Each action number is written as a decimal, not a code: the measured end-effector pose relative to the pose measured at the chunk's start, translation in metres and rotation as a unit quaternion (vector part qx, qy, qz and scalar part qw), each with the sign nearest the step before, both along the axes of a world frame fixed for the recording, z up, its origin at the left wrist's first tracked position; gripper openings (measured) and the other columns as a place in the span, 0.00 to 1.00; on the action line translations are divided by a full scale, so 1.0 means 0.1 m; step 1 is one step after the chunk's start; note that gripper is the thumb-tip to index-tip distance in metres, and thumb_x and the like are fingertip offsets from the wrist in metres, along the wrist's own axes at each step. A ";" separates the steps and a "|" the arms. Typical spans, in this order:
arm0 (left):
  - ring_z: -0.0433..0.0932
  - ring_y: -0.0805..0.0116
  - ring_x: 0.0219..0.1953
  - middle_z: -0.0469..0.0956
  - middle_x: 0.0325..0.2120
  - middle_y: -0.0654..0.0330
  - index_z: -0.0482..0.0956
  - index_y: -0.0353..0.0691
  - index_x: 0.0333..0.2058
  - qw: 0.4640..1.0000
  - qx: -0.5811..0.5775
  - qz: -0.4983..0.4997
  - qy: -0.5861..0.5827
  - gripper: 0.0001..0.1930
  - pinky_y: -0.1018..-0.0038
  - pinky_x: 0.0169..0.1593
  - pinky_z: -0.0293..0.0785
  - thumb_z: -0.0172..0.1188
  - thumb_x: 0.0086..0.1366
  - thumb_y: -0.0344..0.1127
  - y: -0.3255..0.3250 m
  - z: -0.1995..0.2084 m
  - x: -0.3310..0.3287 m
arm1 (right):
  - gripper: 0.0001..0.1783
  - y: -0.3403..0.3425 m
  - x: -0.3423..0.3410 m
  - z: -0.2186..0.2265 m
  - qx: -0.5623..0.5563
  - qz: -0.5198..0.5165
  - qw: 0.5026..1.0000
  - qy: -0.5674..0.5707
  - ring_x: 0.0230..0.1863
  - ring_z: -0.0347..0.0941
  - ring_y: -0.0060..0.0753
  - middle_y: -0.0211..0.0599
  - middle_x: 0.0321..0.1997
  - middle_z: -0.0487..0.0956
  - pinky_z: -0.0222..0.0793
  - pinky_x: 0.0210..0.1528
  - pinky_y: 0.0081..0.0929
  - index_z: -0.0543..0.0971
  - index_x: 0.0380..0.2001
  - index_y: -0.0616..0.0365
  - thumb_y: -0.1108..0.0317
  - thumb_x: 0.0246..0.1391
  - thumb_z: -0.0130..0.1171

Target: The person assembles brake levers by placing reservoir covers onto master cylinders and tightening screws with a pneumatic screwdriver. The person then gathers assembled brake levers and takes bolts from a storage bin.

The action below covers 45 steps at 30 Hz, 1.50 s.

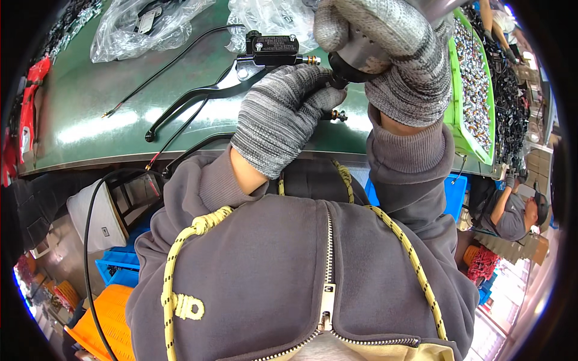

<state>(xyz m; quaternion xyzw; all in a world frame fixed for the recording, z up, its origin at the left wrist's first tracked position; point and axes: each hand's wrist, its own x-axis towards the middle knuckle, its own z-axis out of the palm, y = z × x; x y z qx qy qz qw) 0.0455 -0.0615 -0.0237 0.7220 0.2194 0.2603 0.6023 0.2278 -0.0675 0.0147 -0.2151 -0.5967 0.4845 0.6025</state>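
Observation:
My right hand (409, 72), in a grey knit glove, is wrapped round a grey power driver (370, 51) with a dark nose pointing down and left. My left hand (280, 117), gloved alike, is closed over a second brake lever (205, 144); its black handle comes out to the left and a brass-coloured bolt end (338, 115) to the right. The left fingertips meet the driver's nose, and what lies between them is hidden. Just beyond the left hand lies a brake lever with a black master cylinder (276, 51), a bolt in its right end.
A green bin (469, 144) of small metal fittings stands at the right of the green table (78, 141). Clear plastic bags (150, 30) lie at the back, red parts (29, 114) at the left edge. Black parts are heaped beyond the bin. Another person (512, 210) sits at far right.

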 end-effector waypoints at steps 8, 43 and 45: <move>0.81 0.73 0.36 0.84 0.34 0.59 0.84 0.37 0.42 0.996 0.073 0.041 -0.005 0.09 0.76 0.44 0.77 0.64 0.64 0.30 -0.04 0.04 0.01 | 0.26 -0.12 0.08 0.37 0.095 -0.158 0.983 0.010 0.49 0.80 0.35 0.54 0.48 0.79 0.79 0.53 0.31 0.71 0.57 0.68 0.59 0.64 0.55; 0.78 0.68 0.50 0.78 0.47 0.58 0.75 0.38 0.53 0.995 -0.053 -0.061 -0.057 0.29 0.71 0.52 0.77 0.75 0.52 0.31 0.05 0.06 -0.20 | 0.30 -0.03 0.19 -0.42 0.088 -0.017 0.996 0.013 0.55 0.76 0.43 0.62 0.54 0.74 0.77 0.57 0.36 0.64 0.62 0.71 0.59 0.66 0.52; 0.78 0.68 0.50 0.78 0.46 0.59 0.77 0.38 0.49 0.998 0.053 -0.033 -0.022 0.27 0.70 0.53 0.76 0.76 0.50 0.32 0.05 -0.01 -0.24 | 0.35 -0.18 0.31 -0.31 -0.180 0.195 0.913 0.308 0.62 0.70 0.53 0.68 0.62 0.66 0.74 0.61 0.42 0.53 0.68 0.72 0.61 0.67 0.48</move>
